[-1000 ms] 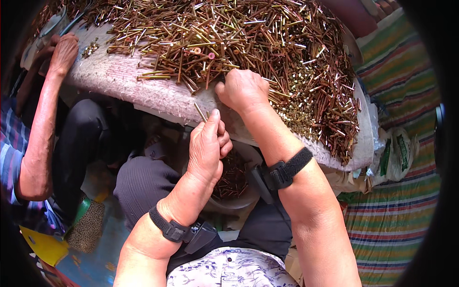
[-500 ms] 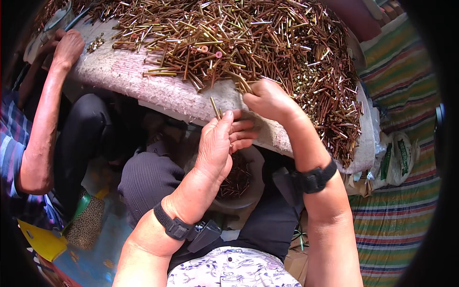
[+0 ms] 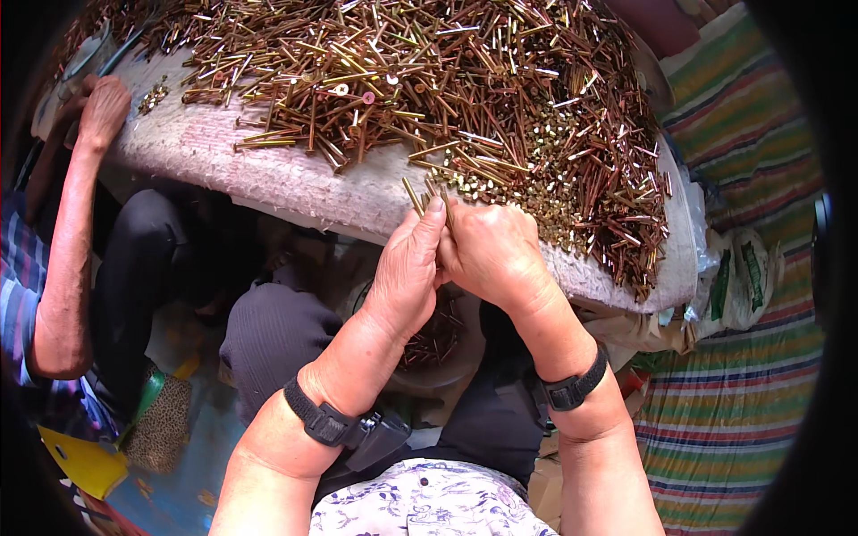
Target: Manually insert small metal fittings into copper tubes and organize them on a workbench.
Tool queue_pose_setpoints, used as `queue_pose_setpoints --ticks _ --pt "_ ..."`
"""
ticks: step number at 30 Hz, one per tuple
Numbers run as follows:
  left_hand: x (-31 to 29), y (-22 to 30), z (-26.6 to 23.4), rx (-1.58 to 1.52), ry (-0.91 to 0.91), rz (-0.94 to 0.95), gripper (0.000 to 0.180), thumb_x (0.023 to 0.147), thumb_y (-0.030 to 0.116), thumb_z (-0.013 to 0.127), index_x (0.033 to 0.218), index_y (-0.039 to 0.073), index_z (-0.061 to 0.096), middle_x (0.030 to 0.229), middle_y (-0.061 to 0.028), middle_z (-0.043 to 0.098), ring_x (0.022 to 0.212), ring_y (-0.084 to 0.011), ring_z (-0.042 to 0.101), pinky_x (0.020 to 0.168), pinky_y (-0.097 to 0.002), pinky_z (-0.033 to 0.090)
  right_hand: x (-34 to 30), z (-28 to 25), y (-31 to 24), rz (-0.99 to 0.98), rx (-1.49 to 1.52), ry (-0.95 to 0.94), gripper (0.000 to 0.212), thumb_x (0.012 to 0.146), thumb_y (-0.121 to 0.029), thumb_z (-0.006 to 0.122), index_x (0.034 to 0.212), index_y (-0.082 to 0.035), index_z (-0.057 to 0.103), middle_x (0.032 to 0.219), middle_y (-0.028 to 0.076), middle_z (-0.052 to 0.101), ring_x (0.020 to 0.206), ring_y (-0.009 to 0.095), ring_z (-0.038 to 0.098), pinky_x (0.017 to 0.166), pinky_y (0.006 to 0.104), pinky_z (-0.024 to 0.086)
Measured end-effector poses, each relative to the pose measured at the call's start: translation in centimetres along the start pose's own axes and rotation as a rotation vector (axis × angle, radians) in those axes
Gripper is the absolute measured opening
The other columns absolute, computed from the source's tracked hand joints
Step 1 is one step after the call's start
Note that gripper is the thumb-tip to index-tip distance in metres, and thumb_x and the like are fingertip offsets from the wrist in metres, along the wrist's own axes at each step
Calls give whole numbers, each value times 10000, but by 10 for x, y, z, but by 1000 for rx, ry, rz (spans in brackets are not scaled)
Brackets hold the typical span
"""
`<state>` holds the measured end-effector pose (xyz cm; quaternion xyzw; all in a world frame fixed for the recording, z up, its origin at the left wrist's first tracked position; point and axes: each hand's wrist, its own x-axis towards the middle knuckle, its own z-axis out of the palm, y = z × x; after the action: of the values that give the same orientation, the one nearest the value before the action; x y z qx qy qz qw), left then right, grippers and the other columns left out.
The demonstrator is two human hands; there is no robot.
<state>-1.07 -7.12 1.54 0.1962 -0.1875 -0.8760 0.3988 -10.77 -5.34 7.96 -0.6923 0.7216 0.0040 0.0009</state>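
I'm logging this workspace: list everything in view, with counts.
Worktop: one, pale pinkish, ahead
Loose screws: uncountable, brassy brown, heaped on worktop
Small bits: many, pale gold, front right
Tub: one, greyish, lower centre
Sack: one, white and green, right
Striped cloth: one, multicoloured, far right
Spotted bag: one, brown-black, lower left
Flat panel: one, yellow, lower left
Co-worker: one, blue striped sleeve, left
Held screws: several, brassy, centre
Wrist straps: two, black, forearms
Shirt: one, white-purple, bottom
Left hand: one, bare, centre
Right hand: one, bare, right of left

Single head-worn fisheye view, wide, facing steeply down from above, near the hands (image 3: 409, 268) (image 3: 493, 252)
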Motion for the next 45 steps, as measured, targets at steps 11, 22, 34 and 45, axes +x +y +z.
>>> queue_pose_setpoints --ticks 11,22,34,45 --pt "4 7 -2 -80 72 5 206 963 182 423 1047 19 518 984 -132 608 890 -205 622 741 -340 549 -14 0 18 -96 714 519 236 766 -156 644 940 0 616 760 128 601 618 230 593 562 318 478" --pt "-13 -15 22 -236 -141 -1 213 955 218 470 1106 71 505 1029 -14 560 953 -85 534 833 -228 439 -15 50 5 -38 560 814 429 880 -324 541 1130 24 531 1104 178 501 893 300 545 820 360 441" --pt "-24 -13 2 31 -166 -157 129 840 34 538 968 40 549 858 -30 551 710 -94 562 508 -197 451 -11 8 13 -496 590 197 79 776 -44 599 844 -4 597 730 113 595 628 246 574 614 309 468" --pt "-17 9 4 -238 1 -228 148 911 183 538 929 45 591 498 65 320 388 -60 285 360 -198 195 75 21 44 -245 47 421 110 747 -101 609 849 -84 649 799 74 552 833 278 563 703 394 473"
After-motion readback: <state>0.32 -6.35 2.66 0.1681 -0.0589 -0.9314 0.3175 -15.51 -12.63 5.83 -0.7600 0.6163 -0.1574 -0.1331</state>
